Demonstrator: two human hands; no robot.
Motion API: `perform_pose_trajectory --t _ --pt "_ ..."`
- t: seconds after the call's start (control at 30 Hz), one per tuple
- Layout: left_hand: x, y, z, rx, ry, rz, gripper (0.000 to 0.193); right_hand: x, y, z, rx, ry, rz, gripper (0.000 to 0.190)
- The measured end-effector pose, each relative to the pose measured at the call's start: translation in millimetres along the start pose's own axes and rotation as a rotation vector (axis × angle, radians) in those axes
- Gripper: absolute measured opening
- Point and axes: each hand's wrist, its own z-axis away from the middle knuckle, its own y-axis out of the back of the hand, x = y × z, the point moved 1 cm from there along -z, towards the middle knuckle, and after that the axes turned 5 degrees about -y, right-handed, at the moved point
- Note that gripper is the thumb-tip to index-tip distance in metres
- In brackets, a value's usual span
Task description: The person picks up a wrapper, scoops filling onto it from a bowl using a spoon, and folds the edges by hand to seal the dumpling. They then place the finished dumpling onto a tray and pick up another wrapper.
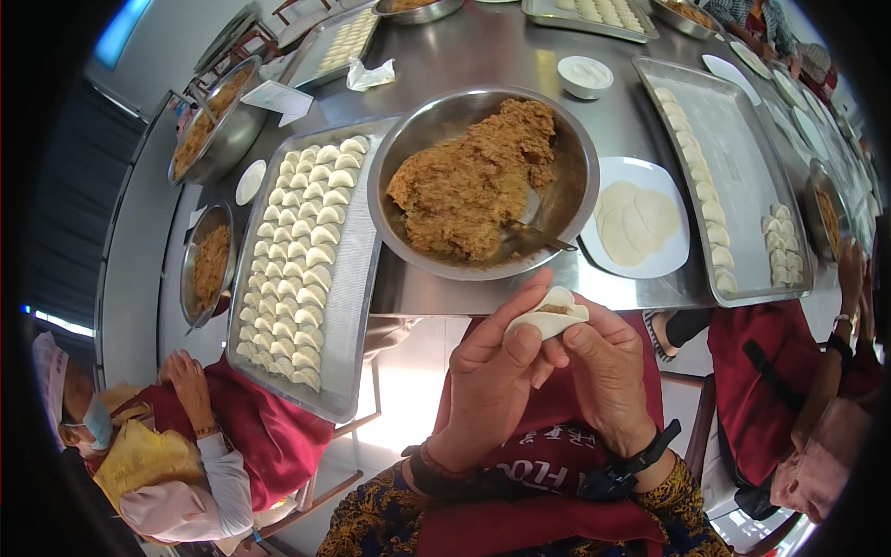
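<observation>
Both my left hand (491,376) and my right hand (609,369) hold one dumpling wrapper (553,322) over the table's near edge, with brown filling visible in its partly folded opening. Just beyond them stands a large steel bowl (379,202) of minced brown filling (473,181); a metal utensil (543,235) rests in it, its handle on the near right rim. Right of the bowl, a white plate (633,268) carries overlapping round wrappers (637,219). On the left, a metal tray (355,299) holds rows of folded dumplings (296,257).
A second tray (759,167) with dumplings lies at the right, and a small white bowl of white powder (585,76) stands beyond the plate. More filling bowls stand left (209,268) and far left (223,132). Seated people in red aprons are close on both sides (261,432) (766,369).
</observation>
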Motion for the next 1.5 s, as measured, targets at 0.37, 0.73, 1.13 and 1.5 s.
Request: perform_pose_trajectory --t 0.37,0.73,1.13,1.5 --pt "-5 3 -1 -0.057 0.048 -0.055 0.038 1 6 -1 0.088 0.104 0.055 0.021" --pt "-6 -2 1 -0.012 0.069 -0.097 0.039 -7 7 -2 -0.067 0.145 0.006 0.019" --pt "0 -5 3 -0.050 0.125 -0.329 0.047 -26 19 5 0.018 0.093 0.442 0.020" --pt "1 -4 5 -0.088 0.125 -0.344 0.045 -22 12 11 -0.011 -0.032 0.140 0.014"
